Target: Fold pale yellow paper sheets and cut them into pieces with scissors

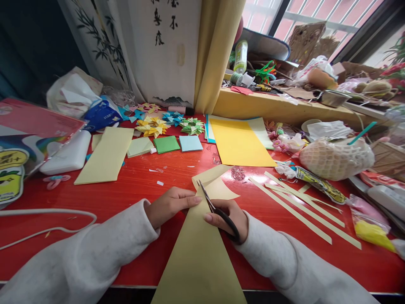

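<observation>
Pale paper (198,253) runs between left hand (172,205), pinching it, and right hand (236,214), gripping scissors (221,214)

Left forearm (91,242) angles in from lower left, right forearm (294,257) from lower right; both in pale grey sleeves (136,217) down to the wrists; left grip (169,207) pressed closed, digits pointing right; right grip (236,215) curled closed, thumb (211,218) pointing left; grips near each other, apart.
</observation>
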{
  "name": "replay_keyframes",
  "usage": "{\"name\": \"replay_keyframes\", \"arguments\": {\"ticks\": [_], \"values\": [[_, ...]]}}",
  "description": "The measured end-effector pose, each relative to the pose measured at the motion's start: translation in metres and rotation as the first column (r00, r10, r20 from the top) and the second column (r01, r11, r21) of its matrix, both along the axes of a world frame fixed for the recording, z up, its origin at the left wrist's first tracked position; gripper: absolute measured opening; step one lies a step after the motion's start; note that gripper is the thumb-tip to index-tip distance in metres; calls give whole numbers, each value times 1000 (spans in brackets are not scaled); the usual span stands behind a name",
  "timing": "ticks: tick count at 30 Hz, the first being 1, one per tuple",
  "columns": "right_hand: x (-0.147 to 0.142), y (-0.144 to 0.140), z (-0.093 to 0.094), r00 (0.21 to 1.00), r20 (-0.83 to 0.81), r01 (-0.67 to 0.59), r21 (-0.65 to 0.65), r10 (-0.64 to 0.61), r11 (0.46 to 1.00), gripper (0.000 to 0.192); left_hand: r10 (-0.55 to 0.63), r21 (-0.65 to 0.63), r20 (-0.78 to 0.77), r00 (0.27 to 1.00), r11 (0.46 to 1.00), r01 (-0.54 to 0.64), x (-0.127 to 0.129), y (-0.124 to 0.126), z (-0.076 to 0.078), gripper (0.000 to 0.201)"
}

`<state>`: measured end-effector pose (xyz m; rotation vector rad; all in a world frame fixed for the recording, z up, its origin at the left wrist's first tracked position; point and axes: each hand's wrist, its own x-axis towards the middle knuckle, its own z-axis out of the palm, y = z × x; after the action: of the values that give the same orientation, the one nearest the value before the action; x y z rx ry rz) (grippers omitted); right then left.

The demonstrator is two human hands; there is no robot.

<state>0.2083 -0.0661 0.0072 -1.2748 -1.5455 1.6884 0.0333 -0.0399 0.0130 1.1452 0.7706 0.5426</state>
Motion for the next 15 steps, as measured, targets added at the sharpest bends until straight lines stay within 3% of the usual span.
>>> {"name": "replay_keyframes", "arguments": {"ticks": [8,15], "values": [[-1,1,-7,1000,-20,23,28,-22,999,38,14,29,-46,999,999,-13,1,0,-1,25],[7,-1,-7,975,-222,62,159,-25,985,37,50,91,-149,988,995,-37,-3,8,-8,29]]}}
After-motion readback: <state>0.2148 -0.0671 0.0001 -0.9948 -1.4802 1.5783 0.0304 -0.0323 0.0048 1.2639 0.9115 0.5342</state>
